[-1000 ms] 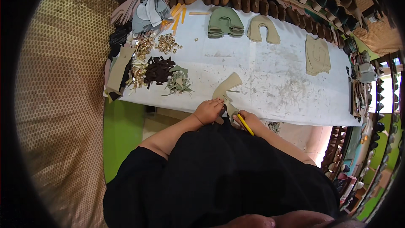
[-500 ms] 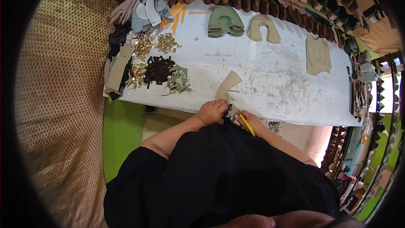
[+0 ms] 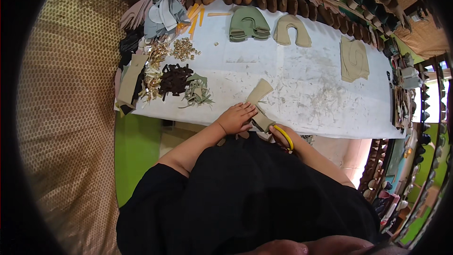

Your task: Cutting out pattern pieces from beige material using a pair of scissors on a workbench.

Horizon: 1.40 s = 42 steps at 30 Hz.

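Note:
A curved beige shoe-upper piece (image 3: 260, 92) lies at the table's near edge, its lower end bent towards me. Flat across its left side rests my left hand (image 3: 237, 118), fingers stretched out. My right hand (image 3: 286, 138) is closed around yellow-handled scissors (image 3: 285, 137), beside the lower end of the piece; the blades are hidden. Several thin green-grey offcuts lie around the piece. Farther back are a stack of green U-shaped pieces (image 3: 248, 24), a stack of beige ones (image 3: 290, 32), and more beige pieces (image 3: 354, 60) at the right.
On the white-covered table (image 3: 226, 73) at left are dark brown strips (image 3: 175, 79), green scraps (image 3: 198, 94), gold buckles (image 3: 186, 49) and grey material (image 3: 165, 16). Brown shoe lasts (image 3: 272, 4) line the far edge. A patterned curtain (image 3: 71, 113) hangs at left.
My left hand has opened out flat over the beige piece and moved slightly left. The piece has turned and straightened. The scissors have swung, showing a curved handle, and moved slightly right.

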{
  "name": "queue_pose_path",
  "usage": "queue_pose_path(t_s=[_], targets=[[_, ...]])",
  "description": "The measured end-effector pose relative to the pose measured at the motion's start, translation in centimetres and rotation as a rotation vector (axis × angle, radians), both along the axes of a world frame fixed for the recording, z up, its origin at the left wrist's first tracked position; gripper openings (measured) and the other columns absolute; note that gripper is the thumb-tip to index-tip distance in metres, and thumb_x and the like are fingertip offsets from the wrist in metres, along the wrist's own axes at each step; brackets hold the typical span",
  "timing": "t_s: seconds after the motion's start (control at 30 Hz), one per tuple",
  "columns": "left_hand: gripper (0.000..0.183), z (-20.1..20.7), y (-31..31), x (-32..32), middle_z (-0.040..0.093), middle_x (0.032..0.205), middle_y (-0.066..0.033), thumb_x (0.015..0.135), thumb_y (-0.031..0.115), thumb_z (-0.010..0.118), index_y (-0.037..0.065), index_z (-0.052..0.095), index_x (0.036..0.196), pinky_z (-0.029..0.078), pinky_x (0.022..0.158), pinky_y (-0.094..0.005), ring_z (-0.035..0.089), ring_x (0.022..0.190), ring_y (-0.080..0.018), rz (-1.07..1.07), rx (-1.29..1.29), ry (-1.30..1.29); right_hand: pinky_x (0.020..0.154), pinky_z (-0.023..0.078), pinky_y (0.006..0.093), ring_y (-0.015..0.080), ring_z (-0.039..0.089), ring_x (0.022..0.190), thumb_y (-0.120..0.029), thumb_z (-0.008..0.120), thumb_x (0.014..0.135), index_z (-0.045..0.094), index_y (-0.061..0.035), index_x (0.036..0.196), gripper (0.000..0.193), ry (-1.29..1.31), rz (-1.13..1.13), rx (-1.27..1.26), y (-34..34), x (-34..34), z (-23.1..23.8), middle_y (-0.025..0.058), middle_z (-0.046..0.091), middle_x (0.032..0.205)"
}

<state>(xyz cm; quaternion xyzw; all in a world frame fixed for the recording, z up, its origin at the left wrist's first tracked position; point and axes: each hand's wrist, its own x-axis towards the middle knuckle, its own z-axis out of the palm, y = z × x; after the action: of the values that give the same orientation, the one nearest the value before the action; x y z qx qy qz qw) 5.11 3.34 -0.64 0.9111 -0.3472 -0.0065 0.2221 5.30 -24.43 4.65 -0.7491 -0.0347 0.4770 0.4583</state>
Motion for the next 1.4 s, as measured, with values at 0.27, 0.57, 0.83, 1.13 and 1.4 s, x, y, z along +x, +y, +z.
queue_pose_path(t_s=[0.27,0.57,0.83,1.13,1.4], targets=[[0.075,-1.0,-0.7,-0.1,0.049,0.147,-0.0127,0.081,0.044,0.073,0.007,0.049,0.142,0.035,0.113,-0.0467,0.044,0.138,-0.0322,0.056,0.102,-0.085,0.034,0.022,0.0217,0.0052,0.027,0.037,-0.061,0.038,0.101,0.053,-0.0094,0.099,0.054,0.632,-0.253,0.366,-1.2,0.3,-1.8,-0.0061,0.034,0.052],[0.069,0.4,-2.5,-0.7,0.052,0.142,-0.0174,0.082,0.038,0.072,0.002,0.051,0.137,0.036,0.112,-0.0467,0.047,0.135,-0.0341,0.226,0.017,-0.052,0.033,0.023,0.0205,0.0047,0.028,0.037,-0.065,0.037,0.099,0.053,-0.0069,0.105,0.061,0.790,-0.331,0.453,-1.4,0.5,-2.1,-0.0061,0.036,0.054],[0.029,0.6,-2.1,-0.7,0.061,0.130,-0.0140,0.085,0.016,0.067,0.005,0.064,0.112,0.045,0.102,-0.0440,0.059,0.121,-0.0298,0.171,-0.088,-0.149,0.035,0.022,0.0209,0.0044,0.029,0.039,-0.066,0.039,0.098,0.054,-0.0063,0.106,0.062,0.773,-0.310,0.432,-1.5,0.5,-2.3,-0.0065,0.036,0.054],[0.017,-0.5,-2.3,-1.0,0.068,0.105,-0.0094,0.083,0.016,0.070,0.007,0.063,0.096,0.054,0.085,-0.0379,0.066,0.105,-0.0277,0.085,-0.167,-0.125,0.037,0.025,0.0246,0.0081,0.028,0.041,-0.055,0.045,0.101,0.053,-0.0087,0.105,0.047,0.484,-0.245,0.237,-1.0,-0.2,-1.1,-0.0032,0.034,0.057],[0.024,-0.3,-1.0,-0.7,0.065,0.116,-0.0105,0.078,0.006,0.069,0.005,0.063,0.102,0.051,0.096,-0.0393,0.061,0.119,-0.0302,0.014,-0.170,-0.129,0.038,0.026,0.0254,0.0086,0.029,0.042,-0.053,0.046,0.102,0.054,-0.0095,0.106,0.044,0.512,-0.287,0.262,-1.3,-0.9,-1.7,-0.0030,0.034,0.058]])
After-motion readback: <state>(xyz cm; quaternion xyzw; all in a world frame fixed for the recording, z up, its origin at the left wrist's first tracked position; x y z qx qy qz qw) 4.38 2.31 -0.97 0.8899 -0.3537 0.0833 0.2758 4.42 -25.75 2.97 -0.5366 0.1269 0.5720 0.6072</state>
